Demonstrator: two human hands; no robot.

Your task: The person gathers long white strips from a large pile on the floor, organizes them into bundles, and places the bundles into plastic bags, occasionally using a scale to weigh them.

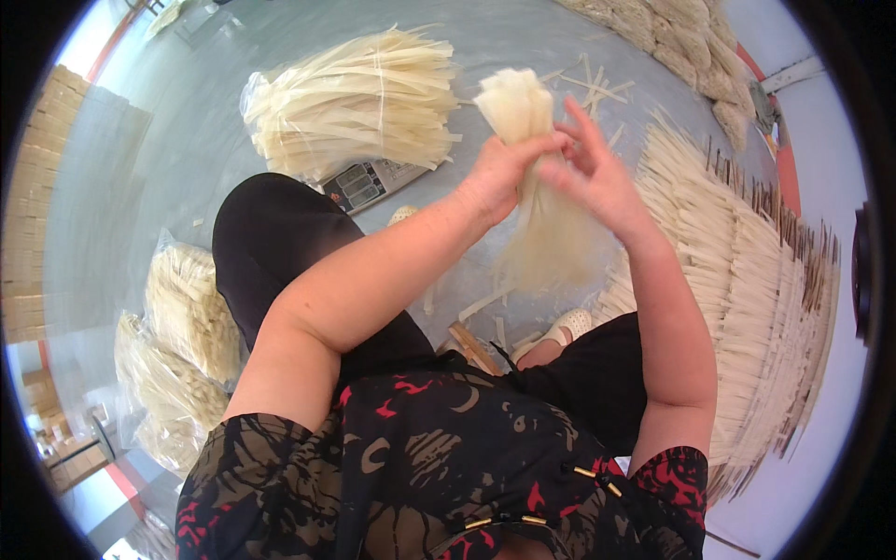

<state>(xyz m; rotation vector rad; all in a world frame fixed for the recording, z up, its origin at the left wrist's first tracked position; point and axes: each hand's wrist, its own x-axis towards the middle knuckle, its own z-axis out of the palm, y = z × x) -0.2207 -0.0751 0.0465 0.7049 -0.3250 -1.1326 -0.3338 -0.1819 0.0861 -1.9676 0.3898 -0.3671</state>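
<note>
A bundle of pale, dried flat noodles point(519, 105) is held upright in front of me, its lower ends fanning out and blurred by motion. My left hand point(509, 168) is wrapped round the middle of it. At its right side is my right hand point(597, 177), fingers apart with the index pointing up; the thumb side is blurred and close to the strands. Beyond my left forearm, a large bundle of flat noodles point(364, 103) in clear plastic rests on a digital scale point(359, 187), covering most of it.
Long rows of noodle strips with thin brown sticks point(737, 280) lie along the right. Filled clear bags of noodles point(182, 345) stand at my left, and stacked cartons point(42, 187) beyond them. Several sacks point(672, 37) lie at the far right. Loose strips point(597, 89) litter the grey floor.
</note>
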